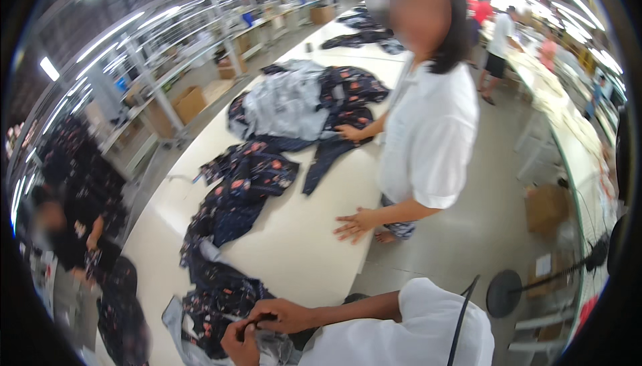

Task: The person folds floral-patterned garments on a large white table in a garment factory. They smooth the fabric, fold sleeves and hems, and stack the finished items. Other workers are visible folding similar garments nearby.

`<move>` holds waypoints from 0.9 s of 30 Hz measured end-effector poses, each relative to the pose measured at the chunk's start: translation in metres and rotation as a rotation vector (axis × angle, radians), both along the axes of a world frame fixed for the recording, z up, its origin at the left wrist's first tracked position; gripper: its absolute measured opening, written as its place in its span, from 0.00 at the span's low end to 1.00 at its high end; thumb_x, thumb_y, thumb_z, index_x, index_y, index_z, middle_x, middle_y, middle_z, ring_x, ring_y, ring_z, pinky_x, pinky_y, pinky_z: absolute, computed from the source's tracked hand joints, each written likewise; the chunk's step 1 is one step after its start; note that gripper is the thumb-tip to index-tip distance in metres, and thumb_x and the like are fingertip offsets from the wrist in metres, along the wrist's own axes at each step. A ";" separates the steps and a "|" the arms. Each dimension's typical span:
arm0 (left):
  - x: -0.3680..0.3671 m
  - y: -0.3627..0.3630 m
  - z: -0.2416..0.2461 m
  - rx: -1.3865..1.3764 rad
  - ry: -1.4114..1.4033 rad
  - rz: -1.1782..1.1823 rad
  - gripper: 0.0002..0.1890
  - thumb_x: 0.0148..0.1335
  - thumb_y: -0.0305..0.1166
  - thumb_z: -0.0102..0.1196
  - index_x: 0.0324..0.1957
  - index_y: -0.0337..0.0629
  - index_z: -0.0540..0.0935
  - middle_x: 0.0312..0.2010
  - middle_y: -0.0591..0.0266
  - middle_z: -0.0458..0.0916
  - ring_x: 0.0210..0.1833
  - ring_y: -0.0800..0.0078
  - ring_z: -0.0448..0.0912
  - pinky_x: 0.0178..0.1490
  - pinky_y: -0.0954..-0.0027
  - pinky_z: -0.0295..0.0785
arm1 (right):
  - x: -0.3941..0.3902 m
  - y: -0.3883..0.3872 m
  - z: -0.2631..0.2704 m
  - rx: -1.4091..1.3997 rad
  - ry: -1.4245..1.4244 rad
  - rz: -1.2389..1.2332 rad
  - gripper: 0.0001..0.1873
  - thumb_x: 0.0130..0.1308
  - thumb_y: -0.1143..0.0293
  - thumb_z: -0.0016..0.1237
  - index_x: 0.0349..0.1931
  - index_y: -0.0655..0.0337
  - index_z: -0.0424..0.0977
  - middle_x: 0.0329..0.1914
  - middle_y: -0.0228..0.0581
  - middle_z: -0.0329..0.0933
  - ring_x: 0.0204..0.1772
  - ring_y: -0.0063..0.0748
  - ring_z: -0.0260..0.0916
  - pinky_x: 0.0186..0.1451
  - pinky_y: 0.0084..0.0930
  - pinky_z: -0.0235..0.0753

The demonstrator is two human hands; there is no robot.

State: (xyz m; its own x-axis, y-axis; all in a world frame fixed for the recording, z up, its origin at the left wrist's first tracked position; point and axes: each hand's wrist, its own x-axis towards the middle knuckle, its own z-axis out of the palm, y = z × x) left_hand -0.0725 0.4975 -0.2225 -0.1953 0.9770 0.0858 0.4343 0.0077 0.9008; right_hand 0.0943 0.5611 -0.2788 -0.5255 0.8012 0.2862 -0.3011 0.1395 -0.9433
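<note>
At the near end of the long cream table (311,245), my right hand (285,314) and my left hand (239,342) meet with fingers bent. A small dark edge, apparently cloth, is pinched between them; my fingers hide most of it. Beneath and beside them lies a dark navy floral garment (210,311) with pale grey inner sides showing. More dark floral garments (241,190) trail up the table from it, crumpled and overlapping. Clear plastic or shiny pale cloth (273,348) shows below my right hand.
Across the corner, a co-worker in a white shirt (426,130) rests one hand on the table and the other on a floral and grey garment pile (286,100). Another person (75,230) handles dark garments at left. A black round-based stand (504,293) is at right.
</note>
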 end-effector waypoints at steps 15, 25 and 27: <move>-0.031 -0.007 -0.032 -0.068 0.045 -0.062 0.09 0.53 0.20 0.65 0.36 0.30 0.82 0.29 0.57 0.83 0.29 0.77 0.78 0.35 0.73 0.73 | 0.009 -0.035 0.017 -0.037 -0.352 -0.506 0.11 0.60 0.74 0.55 0.42 0.64 0.71 0.28 0.46 0.75 0.31 0.37 0.73 0.38 0.33 0.73; -0.041 -0.033 -0.017 -0.045 -0.161 -0.114 0.04 0.57 0.22 0.65 0.33 0.31 0.83 0.25 0.65 0.81 0.28 0.82 0.75 0.33 0.78 0.70 | 0.010 -0.086 0.013 -0.159 -0.323 -0.390 0.09 0.62 0.72 0.54 0.39 0.64 0.72 0.29 0.32 0.73 0.34 0.21 0.67 0.38 0.25 0.70; -0.049 -0.039 -0.012 -0.047 -0.155 -0.066 0.04 0.57 0.22 0.65 0.32 0.32 0.82 0.24 0.66 0.81 0.27 0.82 0.74 0.33 0.78 0.70 | 0.002 -0.089 0.009 -0.122 -0.272 -0.346 0.09 0.63 0.70 0.54 0.39 0.64 0.72 0.30 0.31 0.73 0.34 0.20 0.67 0.38 0.23 0.69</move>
